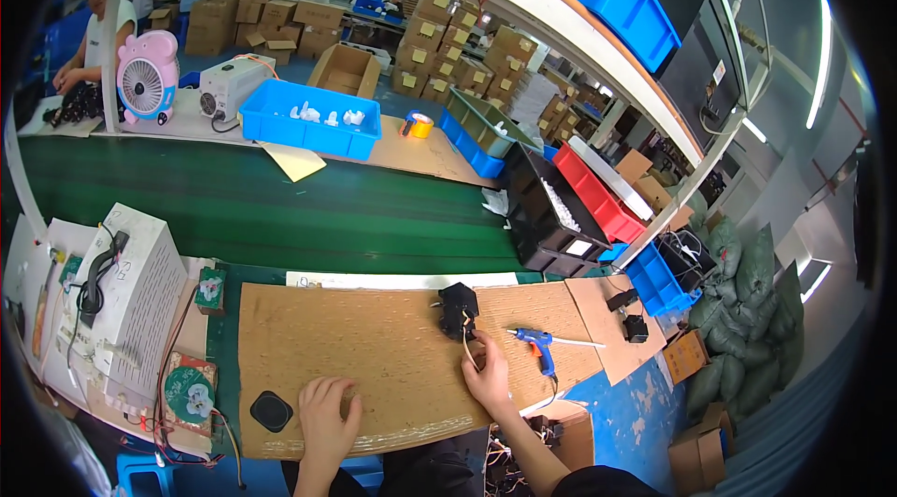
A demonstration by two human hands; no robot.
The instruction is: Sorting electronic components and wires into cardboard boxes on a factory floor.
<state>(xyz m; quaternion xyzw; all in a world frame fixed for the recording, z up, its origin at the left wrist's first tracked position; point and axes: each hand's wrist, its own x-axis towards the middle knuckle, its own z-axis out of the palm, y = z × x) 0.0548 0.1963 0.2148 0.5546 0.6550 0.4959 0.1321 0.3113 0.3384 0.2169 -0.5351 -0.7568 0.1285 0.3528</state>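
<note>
My right hand (489, 374) pinches the thin wire trailing from the small black plastic part (459, 309), which sits on the brown board (374, 357) covering the counter. My left hand (327, 411) rests flat there, fingers loosely together, holding nothing. The part looks light and rigid, the wire limp and easily strained, so I judge the body the safer hold.

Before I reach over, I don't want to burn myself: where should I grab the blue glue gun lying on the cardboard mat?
Take the glue gun by its blue handle, the part pointing toward you, coming in from the near side. It lies flat with the nozzle toward the left and a white glue stick jutting out to the right, so the handle is likely the safest hold. Your right hand is already beside it.
</note>
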